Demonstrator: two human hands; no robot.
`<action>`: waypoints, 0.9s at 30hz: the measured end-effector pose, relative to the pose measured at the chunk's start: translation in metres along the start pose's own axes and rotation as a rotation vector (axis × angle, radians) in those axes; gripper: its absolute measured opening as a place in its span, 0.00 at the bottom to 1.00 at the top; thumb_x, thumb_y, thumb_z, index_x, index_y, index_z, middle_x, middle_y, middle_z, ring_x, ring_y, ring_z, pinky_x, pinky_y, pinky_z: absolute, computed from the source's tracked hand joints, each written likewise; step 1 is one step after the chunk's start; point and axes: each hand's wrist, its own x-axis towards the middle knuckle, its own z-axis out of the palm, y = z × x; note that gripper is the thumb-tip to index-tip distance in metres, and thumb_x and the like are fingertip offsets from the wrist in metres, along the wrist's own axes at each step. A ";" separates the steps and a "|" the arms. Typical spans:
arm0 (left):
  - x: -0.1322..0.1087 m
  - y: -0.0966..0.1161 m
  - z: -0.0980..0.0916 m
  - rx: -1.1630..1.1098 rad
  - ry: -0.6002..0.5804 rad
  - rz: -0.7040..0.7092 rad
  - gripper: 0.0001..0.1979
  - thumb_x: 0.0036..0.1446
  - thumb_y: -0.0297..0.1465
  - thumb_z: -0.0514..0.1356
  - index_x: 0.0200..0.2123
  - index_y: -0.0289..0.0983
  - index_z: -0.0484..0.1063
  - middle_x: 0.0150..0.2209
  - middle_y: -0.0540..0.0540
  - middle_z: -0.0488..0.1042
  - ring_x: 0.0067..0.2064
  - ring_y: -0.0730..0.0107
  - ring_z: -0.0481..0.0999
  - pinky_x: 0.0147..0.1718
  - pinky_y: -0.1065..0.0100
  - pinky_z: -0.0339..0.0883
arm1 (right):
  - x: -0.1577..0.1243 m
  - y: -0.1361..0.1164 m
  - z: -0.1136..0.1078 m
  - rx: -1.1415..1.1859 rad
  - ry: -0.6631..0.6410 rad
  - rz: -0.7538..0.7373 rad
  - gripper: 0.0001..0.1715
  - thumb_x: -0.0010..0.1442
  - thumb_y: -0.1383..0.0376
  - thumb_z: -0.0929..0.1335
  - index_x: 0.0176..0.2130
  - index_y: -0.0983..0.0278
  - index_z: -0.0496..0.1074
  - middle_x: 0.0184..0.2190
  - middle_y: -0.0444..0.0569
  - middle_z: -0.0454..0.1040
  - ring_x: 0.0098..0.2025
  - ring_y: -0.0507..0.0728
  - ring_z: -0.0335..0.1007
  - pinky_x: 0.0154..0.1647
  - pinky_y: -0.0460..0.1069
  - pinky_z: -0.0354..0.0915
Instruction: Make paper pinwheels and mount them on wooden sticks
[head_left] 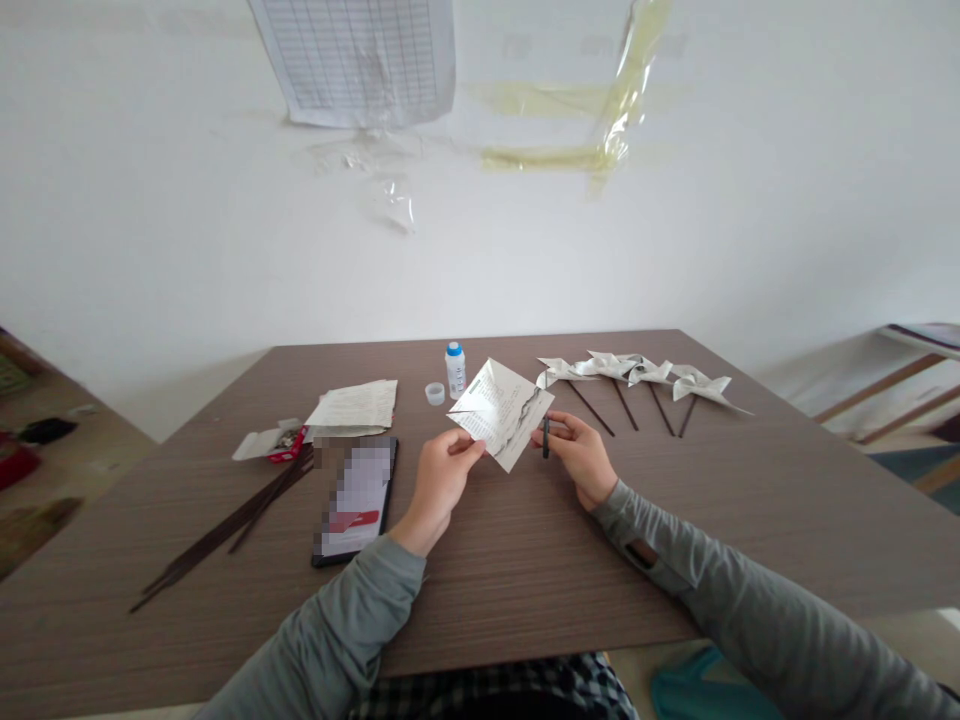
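Observation:
A square of printed paper (504, 412) is held up over the table, turned corner-up. My left hand (442, 475) pinches its lower left edge between thumb and fingers. A dark line like a slit runs in from the paper's left corner. At the right corner, my right hand (581, 450) is closed around scissors (546, 437); only their dark handle shows, and the blades cannot be made out. Behind the paper stands a small white bottle (456, 372) with a blue cap, beside a small clear cup (435, 394).
Several paper pinwheels (651, 372) on dark sticks lie at the back right. To the left are a stack of folded paper (352, 408), an opened red box (285, 443) of small pieces, dark sticks (225, 525) and a phone (356, 505). A wall closes off the table's back.

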 end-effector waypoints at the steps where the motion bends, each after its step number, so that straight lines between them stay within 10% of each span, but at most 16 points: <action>1: 0.000 0.001 0.000 -0.002 -0.003 0.002 0.09 0.48 0.39 0.75 0.29 0.41 0.86 0.36 0.41 0.92 0.43 0.46 0.92 0.48 0.55 0.81 | 0.000 0.000 0.000 -0.002 -0.004 0.001 0.39 0.37 0.53 0.90 0.45 0.61 0.82 0.32 0.49 0.89 0.38 0.65 0.88 0.40 0.56 0.78; 27: -0.004 0.001 0.008 -0.052 -0.043 -0.074 0.14 0.47 0.38 0.77 0.38 0.40 0.90 0.45 0.37 0.94 0.50 0.41 0.93 0.53 0.52 0.82 | -0.003 -0.004 0.007 0.139 0.054 -0.046 0.38 0.38 0.54 0.91 0.45 0.60 0.81 0.34 0.49 0.90 0.38 0.64 0.88 0.46 0.59 0.80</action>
